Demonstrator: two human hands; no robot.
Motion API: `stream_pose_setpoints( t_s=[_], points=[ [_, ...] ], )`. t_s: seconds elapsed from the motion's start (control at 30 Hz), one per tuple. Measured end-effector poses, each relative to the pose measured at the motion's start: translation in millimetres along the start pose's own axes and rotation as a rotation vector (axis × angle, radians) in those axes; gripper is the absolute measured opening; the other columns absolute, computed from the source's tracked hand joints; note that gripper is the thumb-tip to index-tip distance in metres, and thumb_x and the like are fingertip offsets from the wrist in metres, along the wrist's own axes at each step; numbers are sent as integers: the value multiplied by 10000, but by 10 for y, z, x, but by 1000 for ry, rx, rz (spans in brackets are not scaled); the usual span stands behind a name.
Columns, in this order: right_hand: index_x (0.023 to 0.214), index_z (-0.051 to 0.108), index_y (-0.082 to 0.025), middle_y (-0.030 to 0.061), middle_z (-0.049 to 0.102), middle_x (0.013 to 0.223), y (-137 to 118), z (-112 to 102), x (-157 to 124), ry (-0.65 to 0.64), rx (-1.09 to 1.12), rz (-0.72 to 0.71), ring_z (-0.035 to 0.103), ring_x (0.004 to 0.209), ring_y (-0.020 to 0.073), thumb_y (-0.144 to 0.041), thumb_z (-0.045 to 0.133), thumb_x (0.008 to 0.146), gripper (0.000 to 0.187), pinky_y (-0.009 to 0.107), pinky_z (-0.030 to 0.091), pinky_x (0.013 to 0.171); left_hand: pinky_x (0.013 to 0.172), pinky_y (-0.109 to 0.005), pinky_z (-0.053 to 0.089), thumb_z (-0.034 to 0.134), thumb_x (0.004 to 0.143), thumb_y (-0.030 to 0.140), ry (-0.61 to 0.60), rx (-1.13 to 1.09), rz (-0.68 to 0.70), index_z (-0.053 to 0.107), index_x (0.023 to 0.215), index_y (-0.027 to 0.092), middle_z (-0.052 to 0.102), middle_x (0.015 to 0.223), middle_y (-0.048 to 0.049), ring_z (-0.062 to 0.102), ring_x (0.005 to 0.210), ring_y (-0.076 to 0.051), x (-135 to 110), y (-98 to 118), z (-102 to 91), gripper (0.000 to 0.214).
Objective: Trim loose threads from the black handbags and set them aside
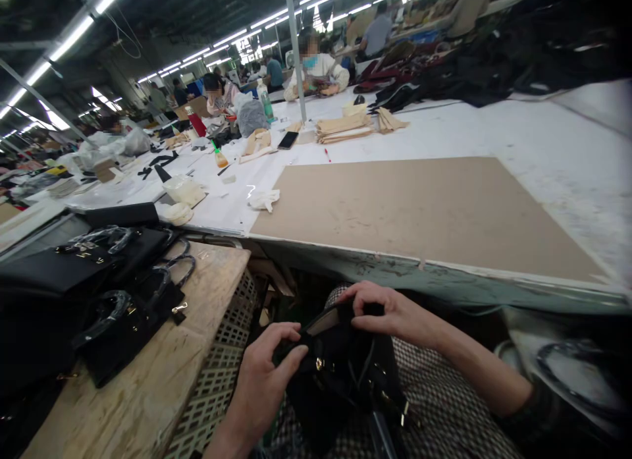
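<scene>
A black handbag (345, 373) with gold fittings lies on my lap, below the edge of the worktable. My left hand (266, 367) grips its near left edge, fingers curled over the black leather. My right hand (385, 311) pinches the bag's upper rim from the far side, fingers closed on it. Both hands hold the same bag low in front of me.
A brown board (419, 209) lies on the white worktable (543, 136). Several black handbags (99, 281) are piled on a plywood side table (162, 380) at left. Other people work at the table's far end among paper pieces, bottles and a phone (288, 139).
</scene>
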State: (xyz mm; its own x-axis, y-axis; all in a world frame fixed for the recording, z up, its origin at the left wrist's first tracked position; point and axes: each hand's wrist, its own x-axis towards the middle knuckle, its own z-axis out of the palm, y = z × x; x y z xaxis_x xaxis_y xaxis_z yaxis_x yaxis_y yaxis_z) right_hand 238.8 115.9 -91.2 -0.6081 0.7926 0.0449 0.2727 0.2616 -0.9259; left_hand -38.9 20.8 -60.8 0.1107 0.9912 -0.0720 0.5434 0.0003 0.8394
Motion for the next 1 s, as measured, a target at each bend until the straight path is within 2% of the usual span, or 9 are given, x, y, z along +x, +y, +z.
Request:
stream_pose_setpoints(
  t_s=[0.17,0.37,0.47,0.57,0.67,0.73,0.77,0.9,1.0],
  points=[
    [673,581,-199,77,604,1291,-78,-37,-101,-46,42,-15,509,1227,273,-321,704,826,231,451,365,1066,979,-333,472,626,857,162,-7,141,72,601,942,213,673,1170,-51,619,1116,-203,16,21,70,102],
    [662,601,-213,50,666,1186,-198,-15,-110,-99,-121,-151,469,1247,263,-267,677,839,200,446,373,1058,971,-324,495,568,885,124,30,247,179,572,901,218,639,1235,-69,615,1147,-197,-144,-66,84,96],
    [672,643,-221,43,712,1055,-273,24,-75,-115,-280,-243,476,1238,272,-290,642,887,226,477,335,1067,952,-304,516,556,892,112,84,291,259,570,915,217,630,1256,-87,632,1132,-191,-228,-109,138,108],
    [768,676,-222,30,713,848,-333,104,-22,-107,-399,-335,580,1047,232,-299,549,971,251,472,310,1069,929,-276,530,572,890,115,131,310,316,568,935,218,622,1279,-94,644,1123,-186,-289,-133,184,113],
    [836,642,-197,40,664,798,-363,202,23,-101,-508,-318,586,834,201,-332,497,999,257,404,425,906,887,-249,547,574,894,120,144,314,348,572,938,218,604,1315,-98,663,1093,-179,-316,-145,194,108],
    [898,620,-191,50,648,835,-369,259,39,-102,-530,-284,568,798,196,-318,505,990,194,346,451,756,870,-240,553,572,894,117,147,318,350,573,924,217,602,1322,-98,672,1073,-175,-319,-156,186,104],
    [933,617,-194,52,650,867,-371,286,43,-105,-523,-288,568,818,196,-292,510,986,155,335,447,742,868,-240,554,571,894,116,150,322,344,573,912,216,603,1320,-97,674,1069,-175,-318,-163,181,102],
    [951,656,-225,44,676,968,-386,429,51,-87,-491,-380,566,988,210,-220,522,975,136,410,383,960,887,-256,552,565,887,107,161,330,352,579,873,212,617,1304,-98,662,1096,-188,-318,-186,168,107],
    [926,672,-214,50,685,957,-412,569,66,-16,-489,-322,573,984,217,-246,539,967,142,437,362,991,880,-245,551,523,890,74,157,327,403,585,865,207,612,1318,-103,662,1093,-179,-324,-187,174,150]
  ],
)
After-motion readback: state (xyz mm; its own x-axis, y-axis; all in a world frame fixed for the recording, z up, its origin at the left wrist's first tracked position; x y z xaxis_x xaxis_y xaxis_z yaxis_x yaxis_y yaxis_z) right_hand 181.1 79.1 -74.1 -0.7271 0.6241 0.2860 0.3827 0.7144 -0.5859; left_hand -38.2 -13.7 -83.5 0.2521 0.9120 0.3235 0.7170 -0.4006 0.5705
